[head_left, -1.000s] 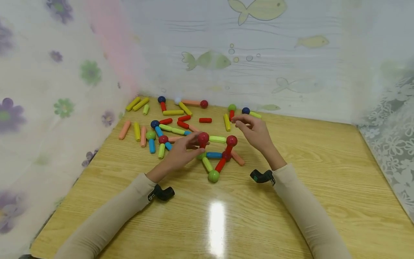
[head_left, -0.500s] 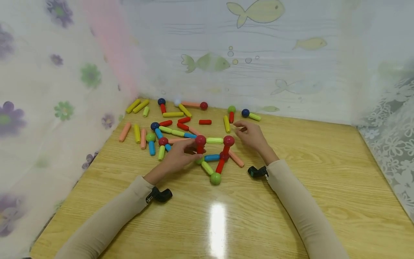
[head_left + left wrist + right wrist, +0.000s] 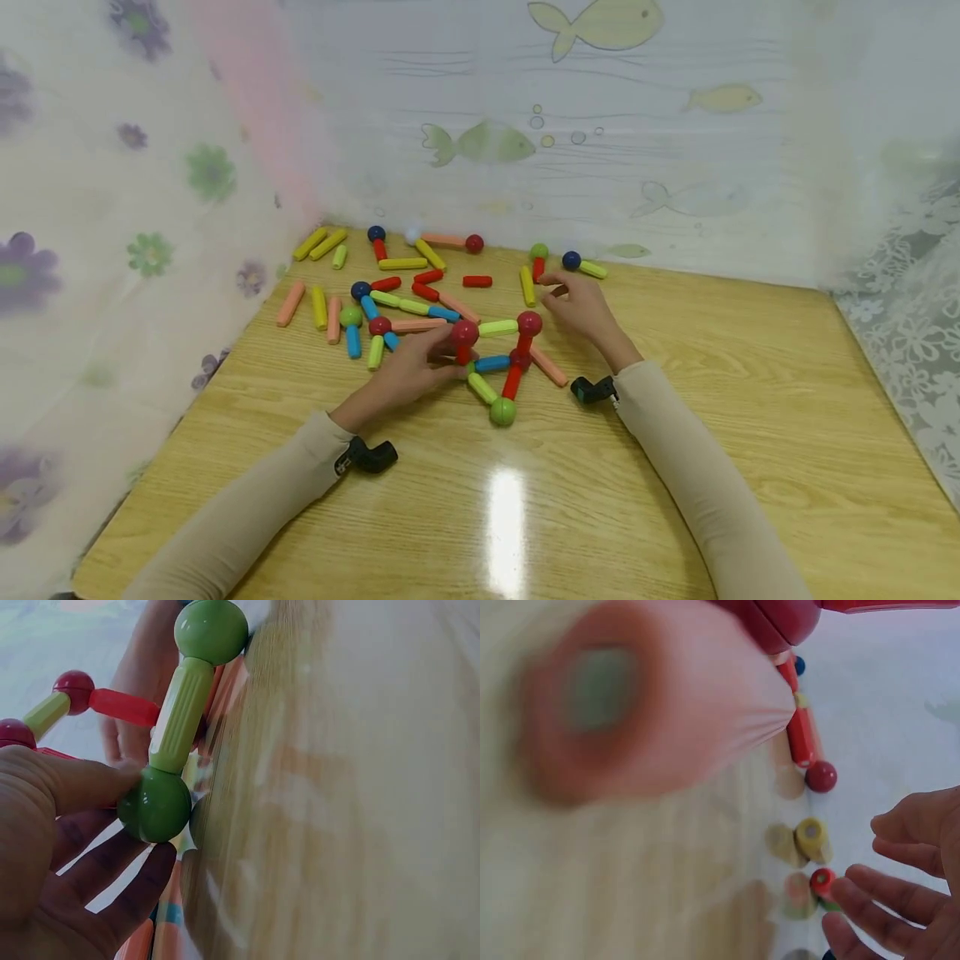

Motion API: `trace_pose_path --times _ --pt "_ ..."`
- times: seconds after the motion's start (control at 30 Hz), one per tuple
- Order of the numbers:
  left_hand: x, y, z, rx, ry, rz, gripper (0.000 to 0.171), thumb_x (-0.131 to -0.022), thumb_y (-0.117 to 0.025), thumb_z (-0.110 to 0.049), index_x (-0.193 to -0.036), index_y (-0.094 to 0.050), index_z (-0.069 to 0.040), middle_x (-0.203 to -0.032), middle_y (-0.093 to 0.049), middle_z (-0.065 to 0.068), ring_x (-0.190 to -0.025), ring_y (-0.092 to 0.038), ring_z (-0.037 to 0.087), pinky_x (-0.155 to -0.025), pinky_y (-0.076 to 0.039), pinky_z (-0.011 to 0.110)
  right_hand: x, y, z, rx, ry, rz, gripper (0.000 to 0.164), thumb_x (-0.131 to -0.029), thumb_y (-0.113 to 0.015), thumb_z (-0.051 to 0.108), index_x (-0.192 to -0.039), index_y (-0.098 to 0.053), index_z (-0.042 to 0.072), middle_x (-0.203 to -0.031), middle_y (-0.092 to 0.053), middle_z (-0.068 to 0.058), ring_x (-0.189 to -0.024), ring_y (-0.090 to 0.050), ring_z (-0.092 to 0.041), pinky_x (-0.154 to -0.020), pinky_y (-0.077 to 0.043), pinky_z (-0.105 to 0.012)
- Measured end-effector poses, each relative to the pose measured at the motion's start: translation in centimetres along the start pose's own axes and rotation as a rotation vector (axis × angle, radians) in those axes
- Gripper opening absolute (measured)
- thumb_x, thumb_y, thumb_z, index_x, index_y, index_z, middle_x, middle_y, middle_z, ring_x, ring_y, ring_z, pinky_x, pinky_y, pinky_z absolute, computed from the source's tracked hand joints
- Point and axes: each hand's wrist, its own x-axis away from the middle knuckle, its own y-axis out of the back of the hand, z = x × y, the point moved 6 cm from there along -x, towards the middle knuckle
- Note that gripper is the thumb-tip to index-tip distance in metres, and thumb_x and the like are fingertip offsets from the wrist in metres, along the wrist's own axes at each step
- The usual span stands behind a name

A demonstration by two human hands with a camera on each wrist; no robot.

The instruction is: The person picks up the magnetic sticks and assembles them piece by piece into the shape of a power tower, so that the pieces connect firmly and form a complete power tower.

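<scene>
My left hand (image 3: 412, 367) holds a toy frame of coloured sticks and balls at its left corner. In the left wrist view, the thumb presses the green ball (image 3: 154, 805) there, with fingers (image 3: 154, 881) spread below it. A red ball (image 3: 465, 333) tops the upright above that hand. A light green stick (image 3: 498, 328) joins it to another red ball (image 3: 529, 323). The frame's near corner is a green ball (image 3: 503, 411). My right hand (image 3: 581, 310) hovers by a yellow stick (image 3: 528, 286) and a red stick (image 3: 538, 269), fingers relaxed and holding nothing.
Loose sticks and joined pieces lie across the back left, including a dark blue ball (image 3: 361, 290) with sticks. A salmon stick (image 3: 549, 367) lies right of the frame. Behind the right hand is a dark blue ball (image 3: 572, 261) with a light green stick. A fish-print curtain (image 3: 637, 150) borders the table.
The frame has turned slightly, its left red ball sinking a little and its near green ball shifting right. My right hand dipped nearer the table beside the yellow and red sticks, then rose slightly.
</scene>
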Motion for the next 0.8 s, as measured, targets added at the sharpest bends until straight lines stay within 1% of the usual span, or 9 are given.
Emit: trace_pose_path --times 0.1,0.23,0.33,0.43,0.5,0.6,0.67,0.73,0.8 --pt "0.0 -0.2 0.0 0.001 -0.003 -0.005 0.042 -0.098 -0.075 -0.012 -0.139 -0.061 -0.012 -0.118 -0.073 -0.005 -0.119 -0.066 0.017 -0.100 -0.052 0.039 -1.5 -0.7 0.9 0.061 0.093 0.065 0.038 -0.102 -0.062 0.009 -0.139 -0.063 0.000 -0.135 -0.064 -0.019 -0.112 -0.064 -0.037 -0.085 -0.054 -0.050" --pt "0.0 -0.4 -0.2 0.004 -0.013 -0.002 0.042 -0.099 -0.074 -0.012 -0.139 -0.060 -0.013 -0.118 -0.073 -0.004 -0.119 -0.066 0.018 -0.100 -0.053 0.039 -3.8 -2.5 2.3 0.172 0.255 0.256 0.048 -0.100 -0.057 -0.002 -0.148 -0.057 0.006 -0.147 -0.056 -0.017 -0.130 -0.054 -0.038 -0.101 -0.047 -0.051" --pt "-0.1 -0.4 -0.2 0.008 -0.014 0.003 0.040 -0.100 -0.073 -0.011 -0.138 -0.061 -0.013 -0.119 -0.073 -0.004 -0.118 -0.066 0.018 -0.099 -0.053 0.039 -5.1 -4.5 3.0 0.238 0.346 0.437 0.057 -0.100 -0.051 -0.009 -0.154 -0.052 0.010 -0.160 -0.042 -0.017 -0.146 -0.036 -0.038 -0.118 -0.031 -0.053" --pt "0.0 -0.5 -0.2 0.005 -0.005 0.004 0.040 -0.099 -0.073 -0.011 -0.137 -0.061 -0.012 -0.120 -0.072 -0.003 -0.118 -0.066 0.018 -0.098 -0.054 0.038 -5.5 -6.1 3.4 0.279 0.411 0.550 0.057 -0.100 -0.047 -0.011 -0.153 -0.053 0.009 -0.162 -0.035 -0.021 -0.149 -0.030 -0.041 -0.121 -0.024 -0.053" --pt "0.0 -0.5 -0.1 0.005 -0.004 0.004 0.039 -0.099 -0.073 -0.010 -0.137 -0.061 -0.011 -0.119 -0.072 -0.003 -0.117 -0.067 0.019 -0.098 -0.054 0.038 -5.7 -6.6 3.6 0.307 0.459 0.549 0.048 -0.102 -0.049 -0.009 -0.147 -0.059 0.005 -0.157 -0.042 -0.023 -0.145 -0.036 -0.042 -0.119 -0.028 -0.051" --pt "-0.1 -0.4 -0.2 0.029 -0.016 0.002 0.040 -0.099 -0.073 -0.008 -0.137 -0.061 -0.007 -0.117 -0.073 -0.001 -0.117 -0.067 0.021 -0.099 -0.053 0.041 -5.8 -6.6 3.7 0.335 0.461 0.467 0.027 -0.103 -0.058 0.000 -0.127 -0.071 0.002 -0.136 -0.060 -0.020 -0.127 -0.054 -0.037 -0.109 -0.042 -0.045" --pt "-0.1 -0.3 -0.3 0.036 -0.018 -0.007 0.039 -0.099 -0.073 -0.007 -0.136 -0.061 -0.006 -0.116 -0.074 -0.001 -0.116 -0.068 0.022 -0.099 -0.054 0.042 -5.9 -6.1 3.7 0.346 0.424 0.410 0.015 -0.103 -0.065 0.005 -0.114 -0.074 0.003 -0.119 -0.065 -0.015 -0.110 -0.060 -0.033 -0.099 -0.049 -0.042" --pt "-0.1 -0.1 -0.2 0.033 -0.017 -0.015 0.039 -0.099 -0.073 -0.008 -0.136 -0.061 -0.006 -0.116 -0.074 -0.001 -0.116 -0.068 0.022 -0.098 -0.054 0.043 -5.8 -5.2 3.5 0.321 0.357 0.350 0.003 -0.100 -0.068 0.005 -0.102 -0.071 0.004 -0.103 -0.065 -0.012 -0.094 -0.059 -0.029 -0.086 -0.050 -0.039" --pt "0.0 0.1 -0.2 0.026 -0.016 -0.019 0.041 -0.099 -0.074 -0.008 -0.137 -0.061 -0.008 -0.117 -0.074 -0.001 -0.115 -0.068 0.022 -0.097 -0.055 0.044 -5.5 -3.7 3.3 0.283 0.282 0.277 0.005 -0.100 -0.069 0.005 -0.098 -0.065 0.005 -0.095 -0.064 -0.011 -0.085 -0.057 -0.029 -0.079 -0.049 -0.040"
